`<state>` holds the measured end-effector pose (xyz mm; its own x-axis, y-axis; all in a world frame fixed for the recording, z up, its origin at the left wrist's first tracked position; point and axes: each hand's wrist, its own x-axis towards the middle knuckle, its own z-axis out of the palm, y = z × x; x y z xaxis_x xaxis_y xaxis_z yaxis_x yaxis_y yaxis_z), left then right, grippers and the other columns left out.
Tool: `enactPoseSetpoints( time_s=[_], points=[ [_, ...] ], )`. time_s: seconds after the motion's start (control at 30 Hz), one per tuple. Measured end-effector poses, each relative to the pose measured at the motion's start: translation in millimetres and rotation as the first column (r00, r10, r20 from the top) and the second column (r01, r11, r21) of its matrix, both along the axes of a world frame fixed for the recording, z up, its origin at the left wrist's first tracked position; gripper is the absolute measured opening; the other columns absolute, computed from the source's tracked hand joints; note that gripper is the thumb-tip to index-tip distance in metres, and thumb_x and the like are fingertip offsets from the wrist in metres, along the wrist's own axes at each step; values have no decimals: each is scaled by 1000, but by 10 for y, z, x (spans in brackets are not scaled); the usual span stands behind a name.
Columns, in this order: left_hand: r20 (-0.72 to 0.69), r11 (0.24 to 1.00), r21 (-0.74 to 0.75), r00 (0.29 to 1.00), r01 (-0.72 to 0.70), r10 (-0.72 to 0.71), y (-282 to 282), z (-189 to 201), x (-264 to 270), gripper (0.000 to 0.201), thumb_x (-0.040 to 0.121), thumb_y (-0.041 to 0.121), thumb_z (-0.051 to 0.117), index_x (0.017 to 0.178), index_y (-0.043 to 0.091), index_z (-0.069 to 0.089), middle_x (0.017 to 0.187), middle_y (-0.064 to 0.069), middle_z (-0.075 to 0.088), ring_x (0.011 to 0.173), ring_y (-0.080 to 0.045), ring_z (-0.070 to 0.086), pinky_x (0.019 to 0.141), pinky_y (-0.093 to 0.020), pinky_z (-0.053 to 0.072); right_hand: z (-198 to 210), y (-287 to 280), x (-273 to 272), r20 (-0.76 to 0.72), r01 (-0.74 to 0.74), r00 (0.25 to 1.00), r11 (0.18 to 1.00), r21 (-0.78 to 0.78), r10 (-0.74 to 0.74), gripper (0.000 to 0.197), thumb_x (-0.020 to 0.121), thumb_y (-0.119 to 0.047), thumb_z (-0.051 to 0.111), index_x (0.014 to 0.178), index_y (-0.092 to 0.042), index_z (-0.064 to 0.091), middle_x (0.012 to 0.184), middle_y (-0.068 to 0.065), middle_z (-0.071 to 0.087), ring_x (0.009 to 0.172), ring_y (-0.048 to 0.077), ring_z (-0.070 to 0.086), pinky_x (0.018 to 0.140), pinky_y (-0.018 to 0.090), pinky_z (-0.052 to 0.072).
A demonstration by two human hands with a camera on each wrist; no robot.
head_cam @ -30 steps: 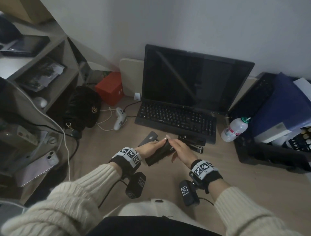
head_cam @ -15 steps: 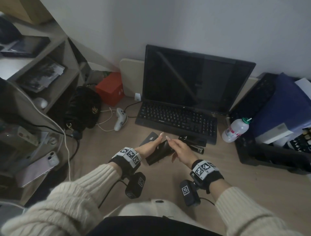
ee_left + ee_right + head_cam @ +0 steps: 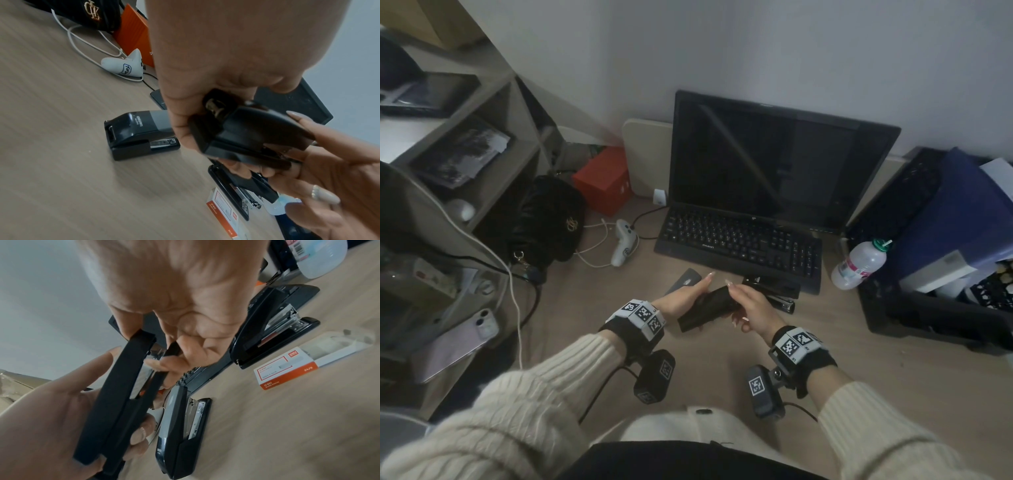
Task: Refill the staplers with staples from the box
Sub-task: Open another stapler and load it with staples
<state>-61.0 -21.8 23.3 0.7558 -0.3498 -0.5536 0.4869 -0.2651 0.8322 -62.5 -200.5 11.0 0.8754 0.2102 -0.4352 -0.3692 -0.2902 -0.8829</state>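
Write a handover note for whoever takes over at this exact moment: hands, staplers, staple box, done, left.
Hands: left hand and right hand both grip one long black plastic stapler above the wooden desk.
Things: grey-topped black stapler and larger black stapler lie on the desk; orange-and-white staple box lies with its tray slid out.
Done: nothing visibly loaded.
Left: open the held stapler, load it, then the others.

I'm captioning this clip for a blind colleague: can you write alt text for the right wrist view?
Two hands hold a black stapler above a wooden desk: the left hand cradles it, the right hand grips its front end. On the desk lie two more staplers and an opened staple box.
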Motion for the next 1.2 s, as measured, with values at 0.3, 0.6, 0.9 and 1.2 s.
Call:
enactPoseSetpoints(
  time_s=[0.3, 0.6, 0.9, 1.2],
  points=[
    [-39, 980, 199, 999, 18, -11, 88, -163, 35, 70, 83, 76, 41, 107, 16, 67, 75, -4, 68, 61, -20, 66, 51, -22, 47, 30, -17, -34, 57, 68, 996, 997, -32, -66, 25, 94, -48, 48, 95, -26, 60, 79, 3, 62, 51, 12, 51, 44, 23, 31],
    [-32, 935, 315, 986, 164, -162, 116, -195, 11, 66, 79, 73, 56, 116, 19, 57, 97, -5, 68, 69, -15, 66, 56, -23, 48, -125, -144, 2, -16, 154, 988, 988, -8, -154, 40, 94, -49, 48, 102, -13, 62, 75, 12, 62, 46, 12, 47, 44, 23, 34],
    [92, 860, 466, 955, 210, -283, 105, -354, 64, 33, 77, 43, 77, 100, 22, 66, 72, 6, 70, 62, -8, 64, 60, -21, 51, -164, -204, -9, -35, 99, 994, 991, -90, -103, 48, 88, -59, 50, 120, -24, 56, 118, 2, 62, 93, 17, 64, 58, 24, 45],
    [70, 701, 658, 905, 274, -420, 48, -404, 131, 23, 77, 38, 76, 88, 21, 65, 82, 2, 61, 90, -23, 67, 73, -23, 44, -254, -247, 75, -2, -428, 888, 827, -364, 459, 68, 75, -28, 79, 134, -27, 46, 126, -3, 56, 114, 14, 55, 101, 27, 43]
  ],
)
